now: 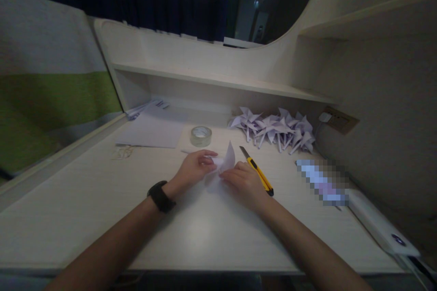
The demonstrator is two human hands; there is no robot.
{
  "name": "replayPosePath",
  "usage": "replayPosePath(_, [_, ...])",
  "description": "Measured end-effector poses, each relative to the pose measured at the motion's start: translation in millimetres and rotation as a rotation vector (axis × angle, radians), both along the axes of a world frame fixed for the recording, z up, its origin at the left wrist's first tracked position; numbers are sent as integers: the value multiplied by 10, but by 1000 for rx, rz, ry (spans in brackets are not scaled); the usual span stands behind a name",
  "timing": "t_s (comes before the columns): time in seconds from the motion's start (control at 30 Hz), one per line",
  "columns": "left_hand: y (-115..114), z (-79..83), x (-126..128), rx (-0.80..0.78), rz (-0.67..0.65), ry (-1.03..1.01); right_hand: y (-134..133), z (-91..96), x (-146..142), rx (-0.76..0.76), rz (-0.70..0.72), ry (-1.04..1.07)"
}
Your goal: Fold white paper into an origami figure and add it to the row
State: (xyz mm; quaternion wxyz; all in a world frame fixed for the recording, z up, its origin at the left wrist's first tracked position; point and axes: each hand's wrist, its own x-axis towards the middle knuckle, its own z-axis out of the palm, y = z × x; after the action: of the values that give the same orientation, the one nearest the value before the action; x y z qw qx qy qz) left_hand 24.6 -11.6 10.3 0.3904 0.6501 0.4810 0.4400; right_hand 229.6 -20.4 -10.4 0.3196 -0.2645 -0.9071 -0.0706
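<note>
A small piece of white paper (pixel 226 162) lies partly folded on the desk, one corner sticking up. My left hand (pixel 194 167) pinches its left side with fingers curled; a black watch sits on that wrist. My right hand (pixel 244 183) presses and grips the paper's lower right edge. A yellow utility knife (pixel 260 174) with its blade out lies just right of my right hand, touching nothing I hold.
A roll of clear tape (pixel 201 136) stands behind the hands. White sheets (pixel 152 129) lie at the back left. A heap of folded paper pinwheels (pixel 276 129) sits back right. A white power strip (pixel 378 225) lies along the right edge; a shelf overhangs the back.
</note>
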Motion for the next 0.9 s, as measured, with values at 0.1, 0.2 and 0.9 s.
replayPosePath(0.1, [-17, 26, 8, -47, -33, -14, -1, -5, -4, 2, -5, -14])
replayPosePath(0.2, [-26, 42, 11, -50, -42, -10, -5, -3, -7, 8, -16, -15])
replayPosePath(0.9, [-36, 51, 20, -62, -60, -26, -17, 14, -9, 13, -2, -12])
